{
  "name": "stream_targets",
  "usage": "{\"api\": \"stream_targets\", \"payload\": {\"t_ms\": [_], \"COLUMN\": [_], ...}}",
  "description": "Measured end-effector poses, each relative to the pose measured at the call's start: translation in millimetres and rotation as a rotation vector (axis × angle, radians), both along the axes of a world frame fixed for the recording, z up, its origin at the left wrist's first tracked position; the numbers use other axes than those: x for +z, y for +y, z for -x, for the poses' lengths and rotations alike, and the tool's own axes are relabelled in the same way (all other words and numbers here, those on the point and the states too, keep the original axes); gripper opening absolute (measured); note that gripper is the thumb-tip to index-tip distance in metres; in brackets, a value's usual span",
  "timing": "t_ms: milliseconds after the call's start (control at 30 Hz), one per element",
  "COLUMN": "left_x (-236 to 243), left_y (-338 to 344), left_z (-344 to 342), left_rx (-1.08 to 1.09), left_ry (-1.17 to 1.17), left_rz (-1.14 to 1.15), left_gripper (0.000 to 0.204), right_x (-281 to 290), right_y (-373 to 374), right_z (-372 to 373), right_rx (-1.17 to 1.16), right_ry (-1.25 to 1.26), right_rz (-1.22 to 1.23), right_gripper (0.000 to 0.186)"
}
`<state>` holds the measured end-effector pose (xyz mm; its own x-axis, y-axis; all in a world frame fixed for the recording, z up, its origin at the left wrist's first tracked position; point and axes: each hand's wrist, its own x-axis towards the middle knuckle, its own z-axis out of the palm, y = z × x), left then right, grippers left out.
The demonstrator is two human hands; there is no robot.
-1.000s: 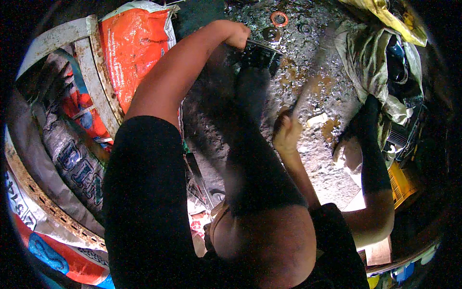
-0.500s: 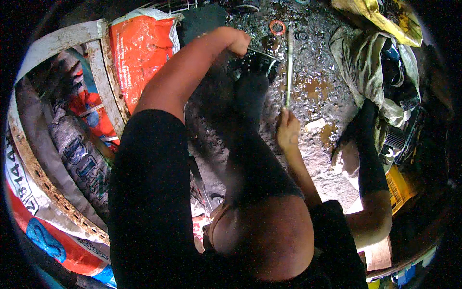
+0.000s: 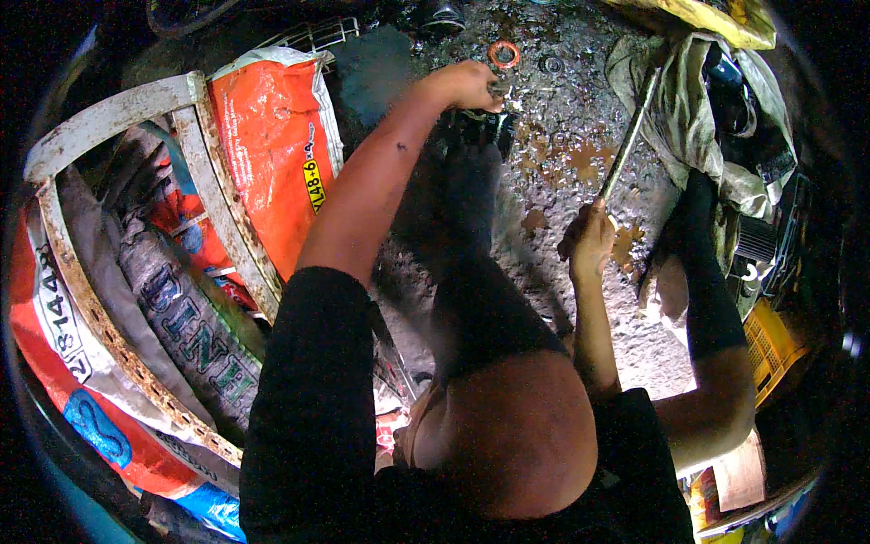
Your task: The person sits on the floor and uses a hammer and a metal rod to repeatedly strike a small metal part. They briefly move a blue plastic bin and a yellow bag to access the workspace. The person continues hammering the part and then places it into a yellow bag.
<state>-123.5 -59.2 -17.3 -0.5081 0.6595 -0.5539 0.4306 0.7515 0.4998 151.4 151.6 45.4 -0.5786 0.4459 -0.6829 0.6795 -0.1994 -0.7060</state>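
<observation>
My right hand (image 3: 591, 240) is closed around the near end of a long, slim metal bar (image 3: 628, 140). The bar tilts up and to the right, its far end over a grey-green cloth (image 3: 675, 118). Farther off, my left hand (image 3: 469, 86) is closed, low over the wet, oily ground (image 3: 566, 127). A small shiny tip pokes out by its fingers, but I cannot make out what it belongs to. Just beyond that hand lies an orange-red ring (image 3: 504, 54), with a small dark ring (image 3: 551, 65) to its right.
At left stands a rusty white metal frame (image 3: 195, 136) among printed sacks, one an orange sack (image 3: 267, 127). A yellow sheet (image 3: 748, 27) lies at the far right, and a yellow crate (image 3: 775, 354) nearer. My bent knee (image 3: 507, 435) fills the lower middle.
The bar has swung from upright beside my left hand to a rightward tilt, as my right hand moved right. My left hand shifted slightly right; the thin rod at its fingers barely shows now.
</observation>
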Motion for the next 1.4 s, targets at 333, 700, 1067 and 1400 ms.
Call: {"api": "stream_targets", "payload": {"t_ms": [333, 700, 1067, 1400], "left_x": [14, 9, 16, 19], "left_y": [17, 1, -28, -73], "left_z": [9, -4, -18, -77], "left_rx": [-0.232, -0.393, -0.336, 0.601], "left_ry": [0.121, 0.359, 0.402, 0.152], "left_rz": [-0.057, -0.287, -0.273, -0.190], "left_gripper": [0.041, 0.044, 0.047, 0.045], "right_x": [4, -4, -13, -9], "right_y": [2, -4, -8, -18], "right_z": [2, -10, -15, -11], "right_rx": [-0.018, 0.014, 0.172, 0.055], "right_ry": [0.084, 0.082, -0.031, -0.047], "right_rz": [-0.009, -0.048, -0.150, 0.066], "right_gripper": [0.050, 0.046, 0.052, 0.048]}}
